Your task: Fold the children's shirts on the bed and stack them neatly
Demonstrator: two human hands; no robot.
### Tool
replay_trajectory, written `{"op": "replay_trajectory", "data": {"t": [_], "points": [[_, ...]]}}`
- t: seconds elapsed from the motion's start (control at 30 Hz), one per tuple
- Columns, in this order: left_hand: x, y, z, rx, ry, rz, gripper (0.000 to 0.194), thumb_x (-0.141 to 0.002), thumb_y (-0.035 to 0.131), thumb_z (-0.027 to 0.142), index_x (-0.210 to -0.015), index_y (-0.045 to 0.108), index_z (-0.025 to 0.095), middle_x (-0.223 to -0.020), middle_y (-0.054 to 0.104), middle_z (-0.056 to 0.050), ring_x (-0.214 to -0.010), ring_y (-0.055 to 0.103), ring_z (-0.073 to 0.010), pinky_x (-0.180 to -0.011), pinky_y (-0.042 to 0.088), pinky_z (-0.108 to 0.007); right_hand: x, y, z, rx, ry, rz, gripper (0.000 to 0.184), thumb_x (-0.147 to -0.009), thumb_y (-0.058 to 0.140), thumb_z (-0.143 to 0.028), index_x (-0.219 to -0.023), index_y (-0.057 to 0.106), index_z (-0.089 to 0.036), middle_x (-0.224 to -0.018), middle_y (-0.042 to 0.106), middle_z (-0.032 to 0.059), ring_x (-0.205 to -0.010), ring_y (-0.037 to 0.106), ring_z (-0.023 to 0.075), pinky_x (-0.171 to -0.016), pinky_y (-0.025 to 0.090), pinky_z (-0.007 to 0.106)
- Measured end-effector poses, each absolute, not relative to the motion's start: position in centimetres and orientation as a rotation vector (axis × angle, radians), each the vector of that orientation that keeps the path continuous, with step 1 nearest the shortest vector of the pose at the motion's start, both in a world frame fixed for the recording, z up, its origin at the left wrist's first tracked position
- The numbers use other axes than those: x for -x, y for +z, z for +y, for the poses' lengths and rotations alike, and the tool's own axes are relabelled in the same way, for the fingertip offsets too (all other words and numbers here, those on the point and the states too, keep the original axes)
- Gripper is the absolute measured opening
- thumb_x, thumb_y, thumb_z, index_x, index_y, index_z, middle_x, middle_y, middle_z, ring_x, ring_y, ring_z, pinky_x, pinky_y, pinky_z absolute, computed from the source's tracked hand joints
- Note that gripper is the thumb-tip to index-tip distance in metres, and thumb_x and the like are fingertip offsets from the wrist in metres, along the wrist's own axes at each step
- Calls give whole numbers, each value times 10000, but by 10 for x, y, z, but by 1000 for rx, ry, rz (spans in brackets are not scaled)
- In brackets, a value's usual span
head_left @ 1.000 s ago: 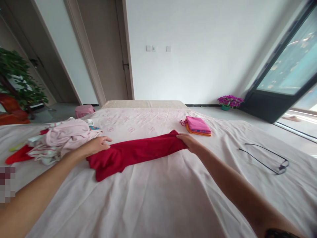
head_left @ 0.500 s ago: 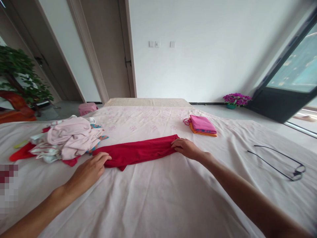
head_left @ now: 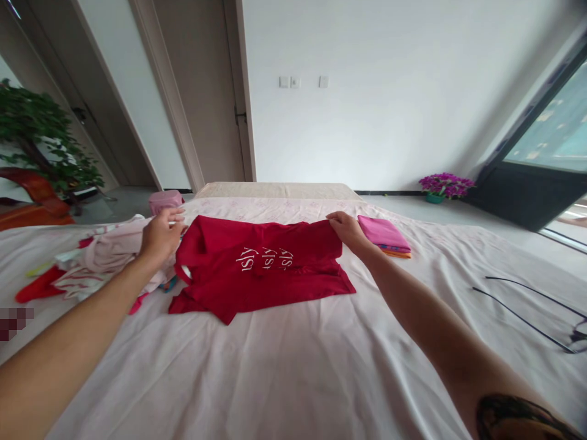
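Observation:
A red T-shirt (head_left: 266,263) with white lettering lies spread sideways on the bedsheet, its far half rumpled and partly doubled. At its far left corner is my left hand (head_left: 161,235), fingers apart and extended beside the shirt's edge; I see no cloth pinched in them. My right hand (head_left: 347,229) pinches the shirt's far right corner between thumb and fingers. Just beyond that hand sits a folded stack of pink and orange clothes (head_left: 385,233). A heap of crumpled clothes (head_left: 110,250) is partly covered by my left hand and forearm.
The pale sheet (head_left: 293,366) is wrinkled. Black-framed glasses (head_left: 527,311) lie at the right. Beyond the bed stand a pink stool (head_left: 165,201), a pot of purple flowers (head_left: 444,185) and a leafy plant (head_left: 41,134). A wooden armrest (head_left: 32,195) shows at the left.
The narrow red strip of cloth has been opened out into a wider shirt, showing its lettering. Both hands moved away from me to its far edge. The view shifted slightly.

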State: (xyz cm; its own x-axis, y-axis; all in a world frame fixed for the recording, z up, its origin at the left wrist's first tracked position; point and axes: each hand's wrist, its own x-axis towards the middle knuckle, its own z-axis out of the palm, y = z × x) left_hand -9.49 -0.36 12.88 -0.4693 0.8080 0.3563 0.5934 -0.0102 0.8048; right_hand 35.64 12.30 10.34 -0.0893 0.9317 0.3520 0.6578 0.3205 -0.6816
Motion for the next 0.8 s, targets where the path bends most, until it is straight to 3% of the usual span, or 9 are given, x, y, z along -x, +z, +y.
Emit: {"op": "replay_trajectory", "data": {"t": [0.1, 0.23, 0.4, 0.47, 0.6, 0.67, 0.8], "points": [[82, 122, 7, -1626, 1462, 2114, 380, -852, 590, 297, -1214, 582, 180, -1251, 628, -52, -1034, 615, -221, -986, 438, -368, -354, 89, 131, 1408, 331, -1909, 305, -829, 554, -246, -1092, 693, -178, -1077, 695, 98, -909, 636, 214, -807, 472, 324], [68, 82, -25, -1773, 1155, 1899, 262, -728, 717, 429, -879, 725, 215, -851, 729, -43, -770, 667, -221, -790, 513, -320, -365, 60, 98, 1194, 673, -2220, 227, -824, 578, -272, -966, 734, -189, -925, 729, 55, -835, 655, 205, -761, 484, 301], [62, 47, -68, -1958, 741, 1867, 588, -536, 838, 476, -1079, 731, 280, -1146, 699, -91, -1096, 610, -332, -977, 438, -378, -376, 57, 59, 1199, 450, -2581, 248, -739, 705, -288, -981, 736, -249, -983, 720, 42, -944, 618, 239, -829, 437, 314], [62, 45, -73, -2005, 680, 1917, 529, -607, 787, 479, -1097, 720, 290, -1140, 690, -88, -1094, 606, -331, -991, 421, -391, -377, 64, 53, 1293, 358, -2611, 184, -741, 690, -258, -922, 726, -254, -913, 711, 35, -876, 613, 221, -771, 421, 293], [69, 54, -78, -1940, 740, 1843, 255, -734, 670, 464, -907, 733, 288, -1008, 719, -50, -989, 641, -281, -936, 451, -342, -380, 78, 39, 1193, 352, -2562, 70, -784, 598, -220, -774, 668, -218, -851, 659, 44, -839, 581, 199, -718, 404, 275], [80, 62, -87, -1802, 823, 1779, 269, -733, 685, 478, -921, 726, 290, -992, 729, -30, -970, 646, -268, -914, 466, -328, -386, 90, 27, 1153, 566, -2423, 102, -818, 569, -267, -770, 634, -204, -781, 620, 31, -749, 555, 176, -657, 401, 267], [113, 84, -114, -1384, 940, 1608, 384, -689, 731, 546, -999, 712, 320, -929, 743, 2, -901, 662, -259, -802, 525, -343, -403, 123, 2, 1074, 1341, -2099, 236, -841, 621, -424, -829, 603, -189, -657, 537, -16, -538, 439, 101, -484, 313, 225]]}}
